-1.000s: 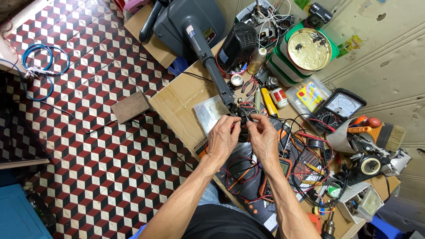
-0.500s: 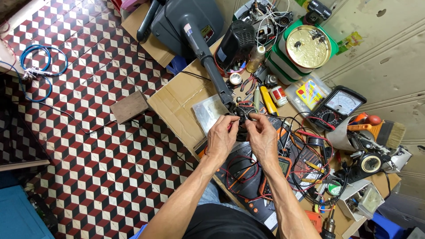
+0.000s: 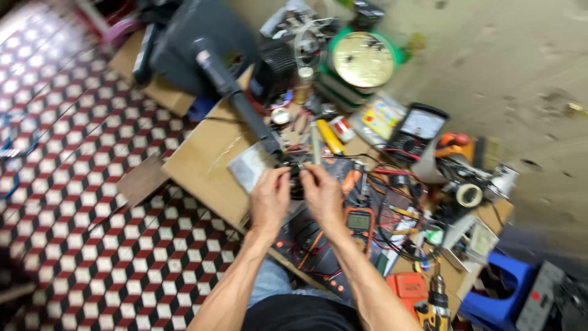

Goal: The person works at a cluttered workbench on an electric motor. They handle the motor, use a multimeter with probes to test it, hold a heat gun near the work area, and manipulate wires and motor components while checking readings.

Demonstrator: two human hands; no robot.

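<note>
Change vs prior frames: camera view swings and blurs; both hands stay together on the same small black part, so work on it looks ongoing, no release.
Floor (image 3: pixel 73 202): red/white/black cube-pattern tile, left of left hand.
Grey machine (image 3: pixel 196 43): lg dark housing, beyond both hands, upper left.
Cardboard sheet (image 3: pixel 202 159): brown, lies under and left of hands.
Black tube (image 3: pixel 236 101): long dark shaft, runs from grey machine down to just above the fingertips.
Round tin (image 3: pixel 362 58): gold lid, green rim, well beyond right hand.
Analog meter (image 3: pixel 419 125): black case, white dial, right of and beyond right hand.
Orange multimeter (image 3: pixel 359 224): just right of right wrist, wires around it.
Left hand (image 3: pixel 269 199): fingers pinch the part from the left.
Right hand (image 3: pixel 323 193): fingers pinch it from the right; hands nearly touch.
Small black part (image 3: pixel 296 179): between both sets of fingertips, at the tube's lower end; dark, boxy, mostly hidden; detail blurred, can't tell more.
</note>
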